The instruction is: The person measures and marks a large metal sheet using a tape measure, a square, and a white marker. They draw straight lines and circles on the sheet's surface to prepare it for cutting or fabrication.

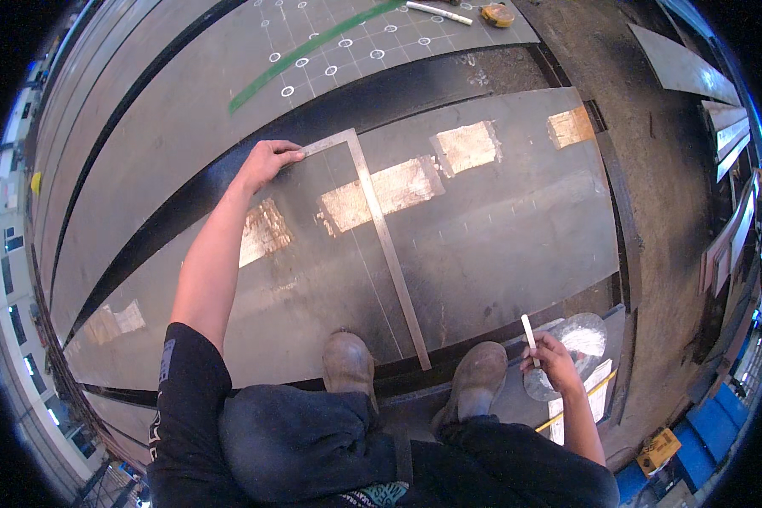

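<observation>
My left hand point(267, 164) is closed on the end of the short leg of an L-shaped steel square point(382, 230). The square lies on a grey metal plate point(516, 229), its corner at the plate's far edge and its long leg running back toward my boots. Left of that leg, a thin pale line point(369, 273) crosses the plate. My right hand point(554, 366) grips a slim white marking stick point(528, 330), held upright between the fingers over a round grey dish point(586, 334) with white material in it.
My boots point(349, 366) stand at the plate's near edge. Farther off lies another plate with white circles and a green strip point(305, 52), plus a white pen-like stick point(438, 13) and a yellow tape measure point(497, 14). Paper with a yellow pencil-like rod point(597, 389) lies by my right forearm.
</observation>
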A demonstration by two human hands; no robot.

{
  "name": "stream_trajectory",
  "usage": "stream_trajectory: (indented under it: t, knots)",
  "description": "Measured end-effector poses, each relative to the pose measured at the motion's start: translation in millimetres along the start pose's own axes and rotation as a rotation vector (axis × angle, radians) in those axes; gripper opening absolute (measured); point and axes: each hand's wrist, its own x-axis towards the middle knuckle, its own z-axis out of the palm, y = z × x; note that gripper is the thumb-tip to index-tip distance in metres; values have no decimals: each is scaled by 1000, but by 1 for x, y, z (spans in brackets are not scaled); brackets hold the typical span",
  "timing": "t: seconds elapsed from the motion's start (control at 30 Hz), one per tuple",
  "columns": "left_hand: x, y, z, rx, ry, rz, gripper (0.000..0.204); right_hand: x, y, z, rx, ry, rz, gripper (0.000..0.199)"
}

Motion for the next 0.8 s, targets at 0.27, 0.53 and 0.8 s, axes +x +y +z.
stream_trajectory:
  t: [0.27,0.53,0.8]
  knots:
    - [2,-11,2,-7,5,-43,37,3,3,0,3,11,-1,28]
    - [4,-10,-8,19,-81,-104,40,-3,2,7,9,3,-9,28]
    - [-8,-32,-27,60,-114,-86,41,-56,-3,-22,-242,87,38,25]
